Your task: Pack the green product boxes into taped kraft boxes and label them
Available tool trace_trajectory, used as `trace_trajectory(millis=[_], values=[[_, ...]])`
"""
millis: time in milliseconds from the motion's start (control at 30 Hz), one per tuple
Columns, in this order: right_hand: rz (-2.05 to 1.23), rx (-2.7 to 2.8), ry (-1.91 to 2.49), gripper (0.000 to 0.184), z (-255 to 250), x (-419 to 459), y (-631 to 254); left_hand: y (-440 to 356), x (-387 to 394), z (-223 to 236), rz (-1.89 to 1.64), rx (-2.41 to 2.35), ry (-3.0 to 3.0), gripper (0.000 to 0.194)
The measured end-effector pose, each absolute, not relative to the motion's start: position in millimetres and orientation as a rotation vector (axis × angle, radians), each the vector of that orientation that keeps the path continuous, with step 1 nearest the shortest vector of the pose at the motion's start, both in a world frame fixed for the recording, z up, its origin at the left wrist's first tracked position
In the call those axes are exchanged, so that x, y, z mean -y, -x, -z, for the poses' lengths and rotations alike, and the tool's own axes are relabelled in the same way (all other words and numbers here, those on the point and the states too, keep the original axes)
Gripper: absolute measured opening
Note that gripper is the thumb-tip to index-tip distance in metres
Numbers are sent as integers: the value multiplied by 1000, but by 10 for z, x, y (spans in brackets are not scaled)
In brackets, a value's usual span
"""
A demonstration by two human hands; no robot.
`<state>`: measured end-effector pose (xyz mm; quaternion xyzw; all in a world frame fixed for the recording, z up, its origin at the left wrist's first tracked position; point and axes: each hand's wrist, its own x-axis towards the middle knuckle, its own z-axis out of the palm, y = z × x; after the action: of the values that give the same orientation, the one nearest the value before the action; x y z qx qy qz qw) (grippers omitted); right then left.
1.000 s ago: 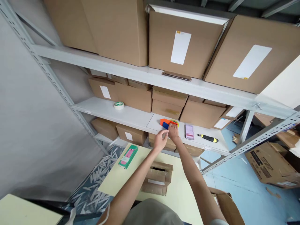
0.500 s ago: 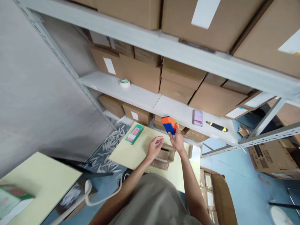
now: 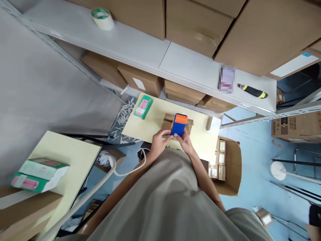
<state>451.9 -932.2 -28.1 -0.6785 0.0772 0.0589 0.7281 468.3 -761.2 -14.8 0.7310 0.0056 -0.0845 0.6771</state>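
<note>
Both my hands hold a blue and orange tape dispenser (image 3: pixel 179 124) above a small brown cardboard box (image 3: pixel 167 122) on a pale yellow table (image 3: pixel 155 117). My left hand (image 3: pixel 159 142) grips its lower left side with curled fingers. My right hand (image 3: pixel 184 140) clasps its lower right side. A green and pink box (image 3: pixel 143 106) lies at the table's far left.
A grey metal shelf (image 3: pixel 150 47) behind the table carries a tape roll (image 3: pixel 102 18), a yellow-black utility knife (image 3: pixel 252 91), a blurred card (image 3: pixel 227 78) and brown cartons. An open carton (image 3: pixel 227 165) stands on the blue floor at right. A second table (image 3: pixel 62 157) at left holds green boxes.
My right hand lifted the dispenser off the shelf and brought it down over the table's cardboard box. My left hand joined it. The view tilted downward.
</note>
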Motion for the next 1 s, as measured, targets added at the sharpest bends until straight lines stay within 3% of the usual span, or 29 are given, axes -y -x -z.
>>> trace_trajectory(millis=[200,467,733,900,1000], values=[[-195,-135,1552,69,310,9396,-4502,-4708,7557,52,329,30,-1637,36],[-380,-90,1547,59,301,9624,-4374,-5224,7449,-53,427,-60,-1451,69],[-465,-22,1745,42,155,9808,-4328,-5490,7488,-38,558,10,-1487,42],[-513,-31,1842,40,126,9900,-4466,-5468,7497,118,575,-9,-1438,47],[-529,-47,1893,49,74,9943,-4596,-5445,7507,224,497,-57,-1455,51]])
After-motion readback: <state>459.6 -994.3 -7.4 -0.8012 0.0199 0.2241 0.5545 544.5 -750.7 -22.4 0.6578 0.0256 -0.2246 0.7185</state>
